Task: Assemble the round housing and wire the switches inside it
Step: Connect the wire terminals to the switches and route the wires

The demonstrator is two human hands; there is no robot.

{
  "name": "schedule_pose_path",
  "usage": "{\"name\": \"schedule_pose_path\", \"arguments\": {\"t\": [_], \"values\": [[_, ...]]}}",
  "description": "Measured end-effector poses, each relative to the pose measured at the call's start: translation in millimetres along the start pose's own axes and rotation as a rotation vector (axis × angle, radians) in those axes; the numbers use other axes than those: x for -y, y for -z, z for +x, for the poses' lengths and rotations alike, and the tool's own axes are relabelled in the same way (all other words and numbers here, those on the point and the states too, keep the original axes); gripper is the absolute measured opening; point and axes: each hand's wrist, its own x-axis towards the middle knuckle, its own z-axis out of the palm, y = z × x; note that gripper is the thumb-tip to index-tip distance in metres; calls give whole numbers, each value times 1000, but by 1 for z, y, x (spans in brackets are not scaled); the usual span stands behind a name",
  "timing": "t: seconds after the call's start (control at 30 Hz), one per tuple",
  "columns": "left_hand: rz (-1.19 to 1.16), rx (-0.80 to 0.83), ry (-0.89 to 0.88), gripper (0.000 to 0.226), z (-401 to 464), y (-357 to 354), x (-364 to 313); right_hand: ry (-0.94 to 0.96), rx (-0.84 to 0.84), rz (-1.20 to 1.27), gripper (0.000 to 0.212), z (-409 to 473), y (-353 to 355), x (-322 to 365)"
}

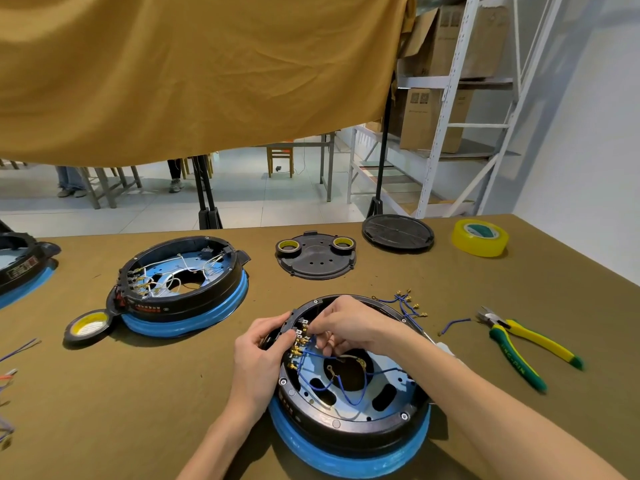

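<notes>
Clearly the wiring was under way but unfinished: the round black housing with a blue rim [349,393] sat close to the near edge of the olive-brown cloth-covered table [173,393], its inner blue-grey plate exposed and no cover fitted. The left hand [263,348] gripped the housing's wall at the row of switches with brass terminals [299,339], fingers curled round the outside of the rim, while the right hand [343,323] reached in from above and pinched what looked like a terminal end of the blue wires [332,379] right at the switch row; exactly which lug it held was hidden by the fingers. Several blue leads already ran from the terminals across the plate, so part of the hookup seemed done. A loose bunch of blue wires with brass connectors [407,303] lay just beyond the housing towards the right edge, suggesting more connections remained. Yellow-and-green handled cutting pliers [526,344] rested nearer the right edge. Towards the far edge lay a flat black round cover plate [317,261], probably still to be fitted, and at the left a second black housing with white wiring [183,282] stood, also uncovered.
</notes>
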Motion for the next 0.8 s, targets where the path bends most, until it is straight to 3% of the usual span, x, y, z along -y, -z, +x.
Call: {"name": "schedule_pose_path", "arguments": {"t": [0.4, 0.5, 0.63, 0.8], "values": [[11, 8, 13, 28, 0, 0, 2, 39, 19, 53, 13, 0, -2, -1], [-29, 16, 20, 28, 0, 0, 2, 143, -71, -99, 6, -5, -5, -9], [-56, 22, 34, 27, 2, 1, 3, 339, -235, -420, 20, -18, -2, -16], [-24, 16, 21, 27, 3, 1, 4, 444, -244, -626, 18, -20, -12, -14]]}}
